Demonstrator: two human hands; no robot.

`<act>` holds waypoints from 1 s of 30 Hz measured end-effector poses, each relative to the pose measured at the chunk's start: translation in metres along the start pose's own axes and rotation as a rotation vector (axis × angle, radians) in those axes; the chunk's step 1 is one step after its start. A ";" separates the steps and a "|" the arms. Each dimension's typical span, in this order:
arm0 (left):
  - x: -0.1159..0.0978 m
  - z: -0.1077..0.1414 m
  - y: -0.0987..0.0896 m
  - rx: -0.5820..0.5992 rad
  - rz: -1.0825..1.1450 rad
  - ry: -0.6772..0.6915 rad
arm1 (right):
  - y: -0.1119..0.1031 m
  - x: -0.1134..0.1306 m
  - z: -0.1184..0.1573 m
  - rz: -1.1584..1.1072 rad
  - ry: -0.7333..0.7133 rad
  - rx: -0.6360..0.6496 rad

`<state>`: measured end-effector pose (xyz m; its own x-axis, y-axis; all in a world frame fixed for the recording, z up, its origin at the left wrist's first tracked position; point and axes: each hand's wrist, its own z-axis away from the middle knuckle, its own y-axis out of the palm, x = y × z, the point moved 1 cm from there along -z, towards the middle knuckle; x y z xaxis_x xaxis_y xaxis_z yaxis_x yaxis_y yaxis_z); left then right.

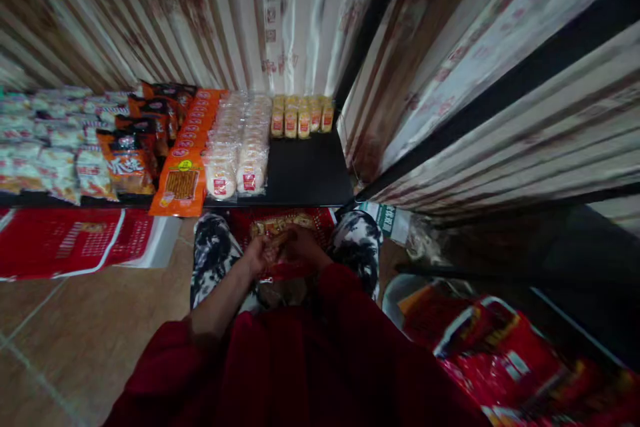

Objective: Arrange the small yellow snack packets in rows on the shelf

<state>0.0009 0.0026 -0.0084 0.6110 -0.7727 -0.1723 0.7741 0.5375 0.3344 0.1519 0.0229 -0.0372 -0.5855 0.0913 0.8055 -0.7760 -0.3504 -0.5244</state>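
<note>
Left hand (257, 255) and right hand (301, 245) meet at the red bag (293, 270) between the knees (215, 247), fingers curled, grip too blurred to tell; likely bag-handling step, next move calls for steady two-handed control, black shelf (310, 170) just beyond.

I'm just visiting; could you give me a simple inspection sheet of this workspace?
Surface: black shelf, with packaged snacks in rows along its left and back.
Job's things: red package at the shelf's front edge; contents hard to make out.
Clutter: red bags heaped at lower right; red printed packaging at left.
Hands: left hand and right hand close together at the package; exact grip too dim to tell.
Cables: nothing clearly seen.
Surroundings: patterned curtains, tiled floor.
</note>
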 end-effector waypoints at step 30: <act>0.000 0.016 0.000 -0.001 -0.008 0.016 | -0.020 0.001 0.008 -0.259 0.014 0.071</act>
<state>-0.0015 -0.0022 0.0063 0.6074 -0.7715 -0.1896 0.7791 0.5319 0.3317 0.1686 0.0227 -0.0244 -0.3733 0.1992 0.9061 -0.8822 -0.3785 -0.2802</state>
